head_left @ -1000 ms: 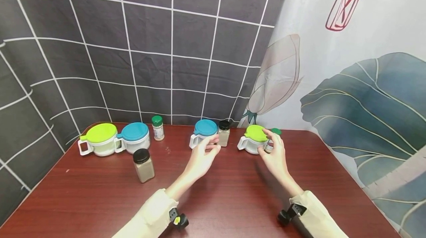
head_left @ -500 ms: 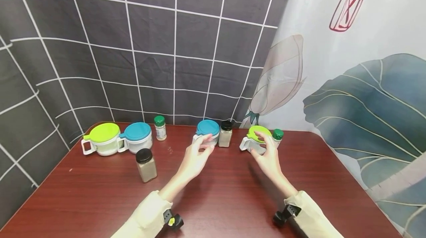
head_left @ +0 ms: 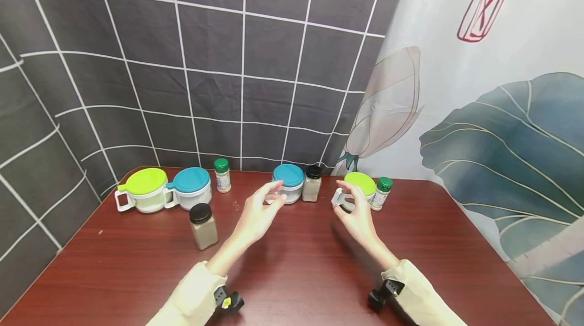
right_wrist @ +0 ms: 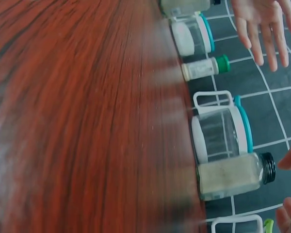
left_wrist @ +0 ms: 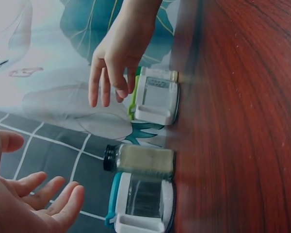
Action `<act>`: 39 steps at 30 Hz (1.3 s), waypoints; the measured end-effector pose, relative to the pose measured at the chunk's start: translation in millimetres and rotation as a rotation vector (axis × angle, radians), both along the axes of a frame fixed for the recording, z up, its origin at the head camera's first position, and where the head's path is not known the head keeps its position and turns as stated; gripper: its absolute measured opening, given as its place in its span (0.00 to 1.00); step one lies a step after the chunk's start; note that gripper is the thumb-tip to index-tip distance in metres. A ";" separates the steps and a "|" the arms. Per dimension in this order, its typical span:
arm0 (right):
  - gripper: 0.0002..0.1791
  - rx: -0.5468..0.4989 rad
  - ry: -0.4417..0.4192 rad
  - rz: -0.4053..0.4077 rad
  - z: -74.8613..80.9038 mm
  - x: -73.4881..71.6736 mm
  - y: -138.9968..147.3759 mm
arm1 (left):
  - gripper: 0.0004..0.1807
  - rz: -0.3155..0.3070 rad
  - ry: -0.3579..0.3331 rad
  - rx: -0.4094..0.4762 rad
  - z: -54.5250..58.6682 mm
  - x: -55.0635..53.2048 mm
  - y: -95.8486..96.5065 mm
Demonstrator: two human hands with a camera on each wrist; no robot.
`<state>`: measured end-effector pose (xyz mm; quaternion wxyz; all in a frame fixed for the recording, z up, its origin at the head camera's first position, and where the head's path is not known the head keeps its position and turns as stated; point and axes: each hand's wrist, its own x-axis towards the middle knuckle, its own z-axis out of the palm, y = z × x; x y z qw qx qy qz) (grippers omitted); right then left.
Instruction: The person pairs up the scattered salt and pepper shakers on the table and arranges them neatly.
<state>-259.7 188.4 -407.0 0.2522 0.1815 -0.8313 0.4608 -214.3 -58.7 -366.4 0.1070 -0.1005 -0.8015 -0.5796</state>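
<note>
My left hand [head_left: 255, 217] hovers above the table with fingers loosely bent, holding nothing. Just beyond its fingertips stands a white-handled seasoning jar with a blue lid [head_left: 288, 175], and beside that a square spice jar with a black cap [head_left: 312, 185]. Over on the right, my right hand [head_left: 359, 216] is also raised, its thumb and fingers apart and nothing between them. In the head view it partly covers the seasoning jar with a lime-green lid [head_left: 361, 182]. A small green-capped spice bottle [head_left: 380, 194] stands against that jar's right side.
At the table's left end stand a lime-lidded jar [head_left: 146, 189], a blue-lidded jar [head_left: 191, 188] and a green-capped bottle [head_left: 222, 176]. Nearer to me is another black-capped spice jar [head_left: 203, 227]. Hanging cloth [head_left: 205, 87] borders the table's back edge.
Both hands have drifted left; the right hand has moved from beside the green-capped bottle to in front of the lime-lidded jar's handle. The camera view has turned slightly left. The containers stay put.
</note>
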 end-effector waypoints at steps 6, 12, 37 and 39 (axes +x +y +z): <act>0.31 -0.029 -0.053 0.063 0.8 0.8 -11.5 | 0.24 -0.037 -0.034 -0.012 2.3 1.7 -9.7; 0.32 0.011 -0.027 0.084 -0.2 0.4 -24.9 | 0.23 -0.063 -0.039 -0.025 4.3 4.3 -17.6; 0.30 0.008 -0.005 0.162 1.5 3.9 -63.5 | 0.25 -0.032 0.039 -0.136 18.7 18.9 -56.0; 0.31 0.005 -0.007 0.177 1.4 3.5 -65.9 | 0.25 -0.030 0.036 -0.133 19.2 19.4 -59.1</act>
